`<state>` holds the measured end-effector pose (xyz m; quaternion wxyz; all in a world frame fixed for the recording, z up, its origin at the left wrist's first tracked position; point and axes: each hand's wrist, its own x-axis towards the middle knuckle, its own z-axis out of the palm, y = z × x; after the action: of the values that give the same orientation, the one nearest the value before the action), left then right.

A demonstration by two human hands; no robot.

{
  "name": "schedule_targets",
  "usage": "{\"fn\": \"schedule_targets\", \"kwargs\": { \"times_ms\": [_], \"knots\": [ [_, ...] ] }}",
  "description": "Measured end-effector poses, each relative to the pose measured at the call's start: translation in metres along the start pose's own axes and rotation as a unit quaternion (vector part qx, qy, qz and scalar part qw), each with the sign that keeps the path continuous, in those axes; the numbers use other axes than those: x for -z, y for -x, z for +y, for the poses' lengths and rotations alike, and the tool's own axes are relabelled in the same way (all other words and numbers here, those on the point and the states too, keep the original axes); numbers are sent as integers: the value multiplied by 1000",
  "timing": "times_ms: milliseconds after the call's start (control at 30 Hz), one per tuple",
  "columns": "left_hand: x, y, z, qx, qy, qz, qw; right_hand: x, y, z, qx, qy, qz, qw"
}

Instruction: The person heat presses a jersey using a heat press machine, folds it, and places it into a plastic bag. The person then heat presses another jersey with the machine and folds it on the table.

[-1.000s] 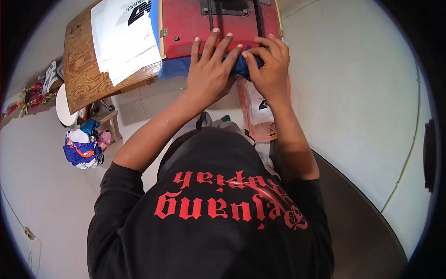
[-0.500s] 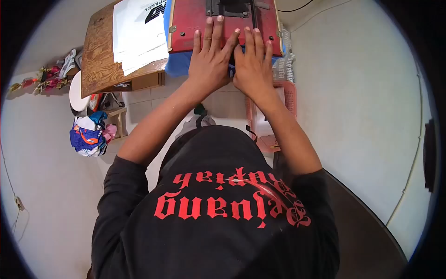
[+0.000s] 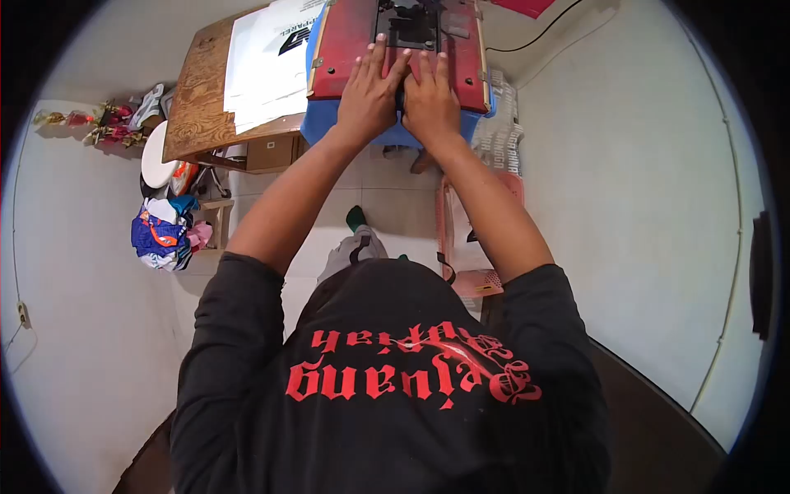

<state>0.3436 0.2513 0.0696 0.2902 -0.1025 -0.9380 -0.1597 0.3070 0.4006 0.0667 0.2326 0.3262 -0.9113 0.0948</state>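
My left hand (image 3: 367, 100) lies on the front part of a red, flat-topped machine (image 3: 337, 62), with its fingers stretched forward. Beside it, my right hand (image 3: 431, 105) rests on the same red top, fingers also extended. The hands are close together, and a small dark part shows between them at the front edge. Ahead of my fingertips, a black metal bracket (image 3: 406, 31) is fixed on the red top. Blue material (image 3: 322, 123) shows under the red top along its front. What it lies on is hidden.
White printed sheets (image 3: 259, 82) lie on a wooden table (image 3: 193, 107) to the left. Below are a cardboard box (image 3: 270, 153), a round white stool seat (image 3: 158, 156) and bundled colourful cloth (image 3: 160, 239). A pink basket (image 3: 513, 191) stands on the right, near the wall (image 3: 625, 189).
The view has shifted, so more of the red machine and floor shows. Both hands remain on the red top, and my right hand's fingers sit slightly closer to my left.
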Motion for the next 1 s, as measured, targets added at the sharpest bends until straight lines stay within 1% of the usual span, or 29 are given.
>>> {"fn": "schedule_targets", "kwargs": {
  "times_ms": [33,133,167,267,300,400,433,533,567,667,733,767,867,900,933,1000],
  "knots": [
    [0,1,-1,-4,-13,-4,1000,10,-3,0,-6,-4,-65,998],
    [-2,-1,-3,-7,-42,-26,999,25,-9,0,-12,-6,-112,994],
    [-2,-1,-2,-5,-37,-22,999,18,-9,3,-5,0,-93,996],
    [-3,-2,-6,-26,-35,-34,998,21,-13,8,24,32,-111,993],
    [-2,-4,-8,-34,-33,-38,998,24,-15,9,19,27,-140,990],
    [5,-6,-5,-53,-78,-56,994,39,-17,6,30,34,-161,986],
    [4,-7,-5,-44,-74,-66,994,47,-19,4,36,39,-176,983],
    [16,-16,-1,-38,-66,-67,995,50,-26,6,62,70,-167,982],
    [26,-20,3,-47,-48,-41,997,54,-28,4,41,51,-148,987],
    [53,-44,8,-49,-49,-24,997,74,-50,11,52,42,-116,991],
    [51,-59,-9,-93,-40,-21,995,96,-58,7,30,27,-141,989],
    [76,-67,9,-47,-57,-57,996,107,-69,8,20,24,-143,989],
    [102,-98,14,-19,-89,-63,994,137,-97,7,-3,25,-148,989],
    [119,-109,19,7,-64,-106,992,149,-109,11,17,37,-151,988],
    [145,-117,30,12,-99,-143,985,171,-118,6,-1,21,-176,984],
    [163,-146,32,33,-60,-209,976,215,-131,-4,-37,-10,-220,975]
  ]
}}
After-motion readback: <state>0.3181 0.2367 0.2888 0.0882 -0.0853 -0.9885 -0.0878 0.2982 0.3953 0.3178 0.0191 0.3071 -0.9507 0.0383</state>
